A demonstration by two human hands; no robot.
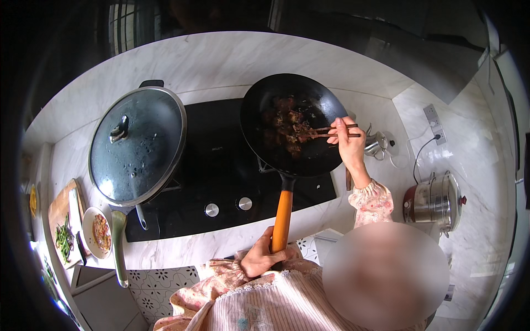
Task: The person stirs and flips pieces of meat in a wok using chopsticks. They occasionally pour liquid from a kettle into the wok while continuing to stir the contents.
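Note:
My right hand (348, 138) holds a pair of dark chopsticks (325, 132), whose tips touch browned pieces of food (287, 124) in a black wok (256, 99). The wok sits over the right side of the black cooktop (211, 165). Near the counter's front edge, my left hand (263, 254) is closed around the lower end of the wok's orange handle (283, 219). On the left side of the cooktop stands a second pan covered by a glass lid (140, 161) with droplets on it; its green handle (119, 248) reaches over the counter edge.
At the left are a bowl of sliced food (99, 231) and a wooden cutting board (62, 198) with chopped greens (64, 240) and a knife (75, 211). Rightward stand a small metal pot (374, 145) and a steel electric cooker (432, 202), below wall sockets (434, 124).

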